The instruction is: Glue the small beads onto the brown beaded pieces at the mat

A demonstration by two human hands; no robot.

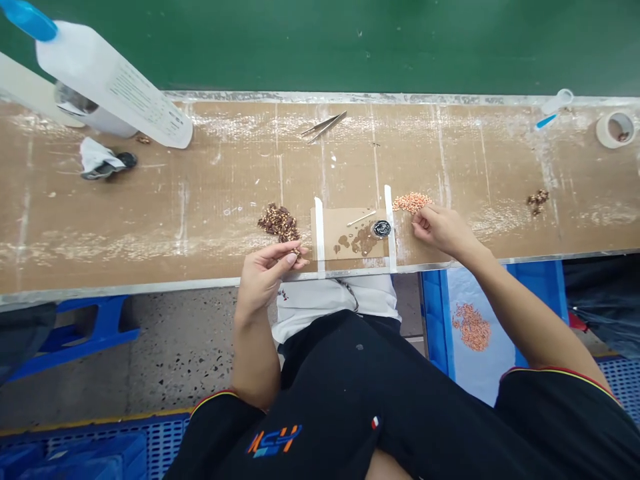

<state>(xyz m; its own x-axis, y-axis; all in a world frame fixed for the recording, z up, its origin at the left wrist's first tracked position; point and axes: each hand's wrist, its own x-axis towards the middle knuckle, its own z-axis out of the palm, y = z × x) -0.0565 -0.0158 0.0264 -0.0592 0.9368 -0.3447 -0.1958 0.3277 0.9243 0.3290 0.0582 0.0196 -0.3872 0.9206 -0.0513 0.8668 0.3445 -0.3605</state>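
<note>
My left hand (267,270) hovers at the near edge of the bench (150,220), fingers pinched on a small brown part taken from the dark brown heap (279,222) just beyond it. My right hand (440,229) rests on the bench with its fingertips at the edge of a pile of small copper-pink pieces (411,202); what it pinches is too small to see. Between the hands lies a cardboard pad (353,233) taped down by two white strips, stained with brown glue, bearing a small black round cap (382,229) and a thin stick (361,219).
Tweezers (325,125) lie at the back centre. A big white bottle (113,83) with a blue cap leans at the back left beside a rag (103,160). A tape roll (616,129), a dropper (554,109) and another brown heap (537,199) are right. Below, a blue bin (435,320) holds more copper pieces.
</note>
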